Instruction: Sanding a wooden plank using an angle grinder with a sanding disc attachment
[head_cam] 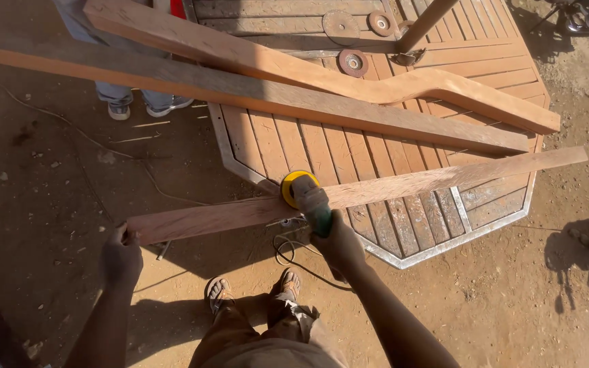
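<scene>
My left hand (121,253) clamped the long reddish wooden plank's (403,182) overhanging end steady on the slatted wooden surface (288,146) while my right hand (337,242) wrapped the green yellow-disc sander (306,194), pressing it flat.

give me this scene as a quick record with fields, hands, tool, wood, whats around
left hand: left hand grips the near end of the long plank
right hand: right hand holds the sander, its yellow disc on the plank
plank: lies across the edge of the slatted wooden tabletop
other wood: straight board and curved piece rest on the tabletop
loose discs: round sanding discs lie on the slats
ground: dirt, with a cord by the feet
bystander: another person's shoes at upper left
</scene>
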